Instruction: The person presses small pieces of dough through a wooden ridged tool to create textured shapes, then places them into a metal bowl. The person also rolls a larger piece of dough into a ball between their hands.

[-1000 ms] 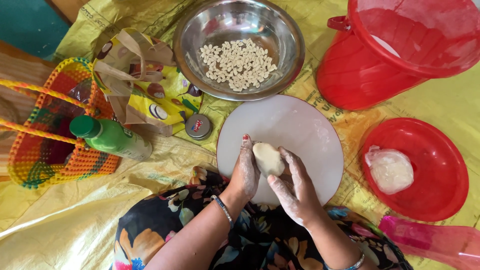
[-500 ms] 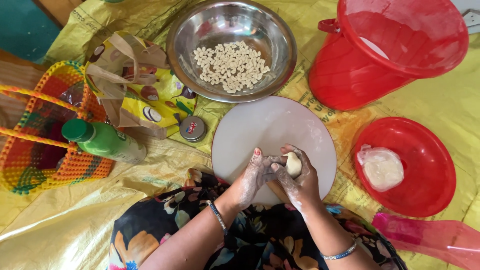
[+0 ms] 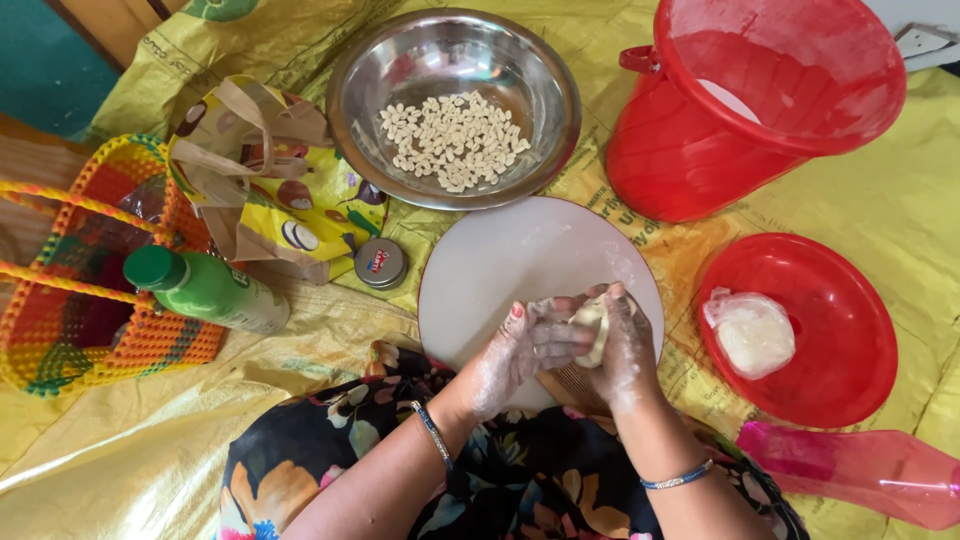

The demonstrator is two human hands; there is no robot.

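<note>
Currently I observe both flour-dusted hands working over the round white rolling board (image 3: 500, 270), near its lower right edge. The left hand (image 3: 520, 350) and the right hand (image 3: 625, 345) are closed together around a small pale lump of dough (image 3: 590, 325); the left fingers press it from one side and the right palm cups it from the other, so only a sliver of dough shows between them. I note a thin bangle on each wrist.

Beyond the board stands a round stainless steel bowl (image 3: 540, 70) holding a heap of small pale shaped dough pieces (image 3: 452, 140). To its right I record a large red plastic bucket (image 3: 700, 150), tilted toward the camera. Right of the board lies a shallow red plastic bowl (image 3: 850, 340) containing a white mass of dough in a clear plastic bag (image 3: 752, 330). A pink translucent plastic bottle (image 3: 850, 470) lies on its side below that bowl.

Left of the board I log a small round metal tin (image 3: 380, 263), a yellow printed paper bag with tan handles (image 3: 270, 190), and a green plastic bottle with green cap (image 3: 205, 290) lying against a woven orange and yellow basket (image 3: 70, 320). Everything rests on a yellow plastic sheet (image 3: 900, 220)
</note>
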